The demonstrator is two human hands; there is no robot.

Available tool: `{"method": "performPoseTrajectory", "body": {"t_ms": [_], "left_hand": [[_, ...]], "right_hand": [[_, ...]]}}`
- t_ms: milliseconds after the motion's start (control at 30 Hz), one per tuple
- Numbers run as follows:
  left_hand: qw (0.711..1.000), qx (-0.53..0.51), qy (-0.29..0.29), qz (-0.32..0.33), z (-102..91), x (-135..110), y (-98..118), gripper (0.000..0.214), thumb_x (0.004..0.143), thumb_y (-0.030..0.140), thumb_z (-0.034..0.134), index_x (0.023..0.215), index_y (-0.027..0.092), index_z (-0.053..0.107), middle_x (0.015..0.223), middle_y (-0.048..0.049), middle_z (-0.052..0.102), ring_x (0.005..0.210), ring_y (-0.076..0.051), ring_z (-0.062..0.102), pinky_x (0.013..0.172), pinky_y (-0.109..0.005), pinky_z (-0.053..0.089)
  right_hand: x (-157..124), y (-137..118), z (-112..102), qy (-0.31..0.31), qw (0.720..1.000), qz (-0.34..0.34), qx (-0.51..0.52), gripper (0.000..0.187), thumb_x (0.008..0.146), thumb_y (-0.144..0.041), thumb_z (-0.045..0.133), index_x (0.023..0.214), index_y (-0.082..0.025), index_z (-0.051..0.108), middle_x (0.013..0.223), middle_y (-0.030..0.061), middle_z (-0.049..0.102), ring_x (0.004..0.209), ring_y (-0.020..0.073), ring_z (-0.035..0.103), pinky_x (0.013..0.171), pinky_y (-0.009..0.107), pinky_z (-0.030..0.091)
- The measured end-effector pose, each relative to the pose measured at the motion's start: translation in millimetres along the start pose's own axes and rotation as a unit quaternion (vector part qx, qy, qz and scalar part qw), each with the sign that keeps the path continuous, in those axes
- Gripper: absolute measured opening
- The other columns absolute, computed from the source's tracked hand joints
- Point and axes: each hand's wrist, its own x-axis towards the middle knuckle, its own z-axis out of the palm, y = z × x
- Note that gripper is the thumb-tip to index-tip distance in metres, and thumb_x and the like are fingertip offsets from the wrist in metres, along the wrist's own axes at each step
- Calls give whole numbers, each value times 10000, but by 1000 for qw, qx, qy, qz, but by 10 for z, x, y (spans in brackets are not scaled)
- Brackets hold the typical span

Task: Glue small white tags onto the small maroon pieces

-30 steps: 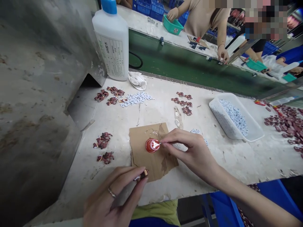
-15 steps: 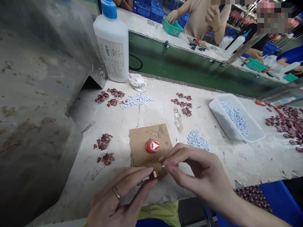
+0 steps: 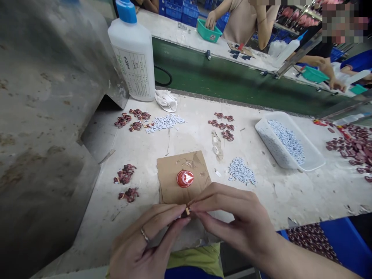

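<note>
My left hand (image 3: 145, 236) pinches a small dark-brown moulded piece (image 3: 187, 211) with a yellow-orange part, between thumb and fingers. The fingertips of my right hand (image 3: 238, 213) are closed in a pinch against the same piece; the tiny white bit they held earlier is hidden now. Just beyond my hands lies a cardboard square (image 3: 167, 188) bearing a small red cap (image 3: 185, 178) with white, shiny material in it. A loose pile of small pale-blue pieces (image 3: 241, 171) is beyond my right hand. Several brown moulded pieces (image 3: 125, 174) lie in clusters to the left.
A large glue bottle (image 3: 136, 62) and a crumpled white cloth (image 3: 166, 100) stand at the back left. A white basket (image 3: 315, 162) holds more pale pieces. Metal sheeting (image 3: 43, 135) walls the left side. Across the green partition (image 3: 186, 66), co-workers' hands are near green trays (image 3: 209, 35).
My right hand has moved left, bringing its pinched fingertips from a short gap away up to the brown piece. My left hand still holds that piece. The view has shifted slightly.
</note>
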Motion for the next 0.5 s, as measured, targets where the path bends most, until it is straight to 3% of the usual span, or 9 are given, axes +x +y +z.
{"method": "performPoseTrajectory", "body": {"t_ms": [200,267,367,433,500], "left_hand": [[999,-44,-3,17,51,-4,-36,263,838,122,771,1049,268,710,1013,105,756,831,-45,730,877,-94,591],[999,-44,3,9,45,-22,-38,282,827,107,775,1047,272,712,1008,112,760,813,-40,734,880,-80,588],[999,-33,-4,-13,37,-59,-24,281,849,116,753,1058,300,710,1018,132,766,818,-34,746,864,-57,579],[998,-32,-11,-46,51,-88,-5,265,876,165,739,1072,341,707,1020,154,767,829,-41,755,845,-56,583],[997,-30,10,-76,76,-121,19,251,888,230,738,1091,374,703,1004,169,766,822,-44,758,832,-55,583]], "right_hand": [[-98,-10,-33,-25,972,-140,-186,212,1028,-72,551,1179,-87,698,1064,129,751,929,167,737,753,235,636],[-102,-4,-52,-30,979,-123,-161,206,1022,-71,568,1181,-88,698,1066,122,742,932,155,730,766,221,628],[-70,9,-95,-23,998,-43,-50,290,979,-108,676,1262,-168,672,1096,67,735,965,127,728,826,188,617],[-38,9,-106,-20,1000,8,13,368,940,-144,746,1288,-232,663,1110,25,742,981,115,734,870,178,612],[-8,-15,-90,-37,998,39,41,317,931,-176,766,1230,-258,703,1090,3,756,972,112,739,876,180,612]]}}
